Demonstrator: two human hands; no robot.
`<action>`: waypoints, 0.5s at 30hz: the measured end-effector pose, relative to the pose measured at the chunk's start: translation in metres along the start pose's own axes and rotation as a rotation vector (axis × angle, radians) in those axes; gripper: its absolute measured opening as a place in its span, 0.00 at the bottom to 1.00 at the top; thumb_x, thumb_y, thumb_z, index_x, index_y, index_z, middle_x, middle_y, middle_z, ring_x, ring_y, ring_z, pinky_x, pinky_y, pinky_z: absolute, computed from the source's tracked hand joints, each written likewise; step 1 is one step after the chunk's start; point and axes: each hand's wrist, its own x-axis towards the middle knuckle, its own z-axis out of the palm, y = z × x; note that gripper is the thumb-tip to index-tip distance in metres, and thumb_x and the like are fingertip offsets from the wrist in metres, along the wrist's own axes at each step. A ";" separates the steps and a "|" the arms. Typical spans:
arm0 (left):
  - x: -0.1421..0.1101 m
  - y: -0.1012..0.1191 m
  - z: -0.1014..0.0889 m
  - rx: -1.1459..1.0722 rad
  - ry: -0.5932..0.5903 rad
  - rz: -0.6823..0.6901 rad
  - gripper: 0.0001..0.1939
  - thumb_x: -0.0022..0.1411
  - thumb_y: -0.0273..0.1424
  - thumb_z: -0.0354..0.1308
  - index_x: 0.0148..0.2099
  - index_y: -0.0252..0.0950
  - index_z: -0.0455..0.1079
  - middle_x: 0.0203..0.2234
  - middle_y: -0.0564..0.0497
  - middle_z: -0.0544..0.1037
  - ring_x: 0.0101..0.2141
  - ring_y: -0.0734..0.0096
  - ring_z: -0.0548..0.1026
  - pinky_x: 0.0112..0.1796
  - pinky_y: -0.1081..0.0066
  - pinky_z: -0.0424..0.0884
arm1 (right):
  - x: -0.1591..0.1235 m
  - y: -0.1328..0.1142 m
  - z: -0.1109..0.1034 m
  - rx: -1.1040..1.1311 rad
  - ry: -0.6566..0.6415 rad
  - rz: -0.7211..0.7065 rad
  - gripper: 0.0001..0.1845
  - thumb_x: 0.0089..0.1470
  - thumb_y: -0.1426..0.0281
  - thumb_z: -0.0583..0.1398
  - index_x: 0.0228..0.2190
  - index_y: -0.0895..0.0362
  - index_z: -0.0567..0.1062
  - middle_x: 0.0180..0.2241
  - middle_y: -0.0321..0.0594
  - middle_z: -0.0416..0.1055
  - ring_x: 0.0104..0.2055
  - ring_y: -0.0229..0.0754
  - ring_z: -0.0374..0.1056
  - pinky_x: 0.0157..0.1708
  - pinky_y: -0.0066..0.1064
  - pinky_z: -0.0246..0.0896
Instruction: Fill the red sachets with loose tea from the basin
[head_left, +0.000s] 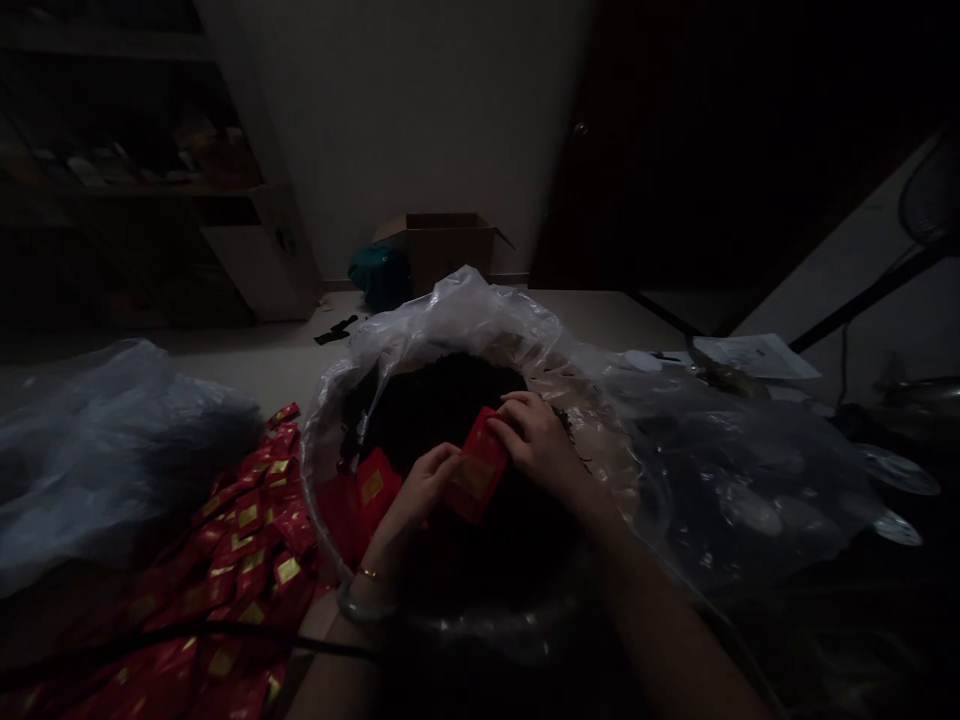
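Both hands are closed on one small red packet (477, 468) with a gold patch. My left hand (426, 486) pinches its left side, and my right hand (536, 440) grips its upper right edge. The packet is above a round container lined with clear plastic (472, 300), which holds a dark, loose, leafy-looking heap (442, 400). More red packets (375, 490) lie inside the container, left of my left hand. Whether the held packet is filled cannot be made out in the dim light.
Many red and gold packets (251, 560) are piled on the left, beside a big plastic bag (112, 450). Clear plastic sheeting (742, 490) spreads at right. Behind stand an open cardboard box (450, 250), a teal bag (380, 277) and shelves (135, 190). A dark cord (247, 630) crosses the lower left.
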 end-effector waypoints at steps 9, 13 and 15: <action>-0.001 -0.002 0.002 0.241 0.024 0.159 0.16 0.39 0.30 0.69 0.31 0.34 0.67 0.24 0.56 0.74 0.28 0.72 0.70 0.30 0.75 0.65 | 0.001 0.007 0.011 0.269 -0.009 0.321 0.15 0.46 0.58 0.62 0.20 0.57 0.75 0.24 0.38 0.69 0.29 0.40 0.64 0.30 0.31 0.60; 0.002 -0.002 0.003 0.215 -0.025 0.097 0.15 0.41 0.34 0.68 0.27 0.34 0.64 0.19 0.59 0.68 0.21 0.77 0.65 0.23 0.77 0.60 | -0.001 0.011 0.020 0.594 0.083 0.426 0.19 0.45 0.55 0.61 0.19 0.58 0.73 0.19 0.34 0.64 0.23 0.36 0.59 0.23 0.27 0.55; 0.002 -0.003 0.003 0.215 -0.051 0.085 0.15 0.43 0.34 0.67 0.26 0.34 0.64 0.18 0.59 0.67 0.20 0.79 0.64 0.22 0.78 0.59 | -0.002 0.011 0.022 0.633 0.088 0.444 0.19 0.45 0.54 0.61 0.19 0.58 0.73 0.19 0.33 0.63 0.22 0.35 0.58 0.23 0.27 0.54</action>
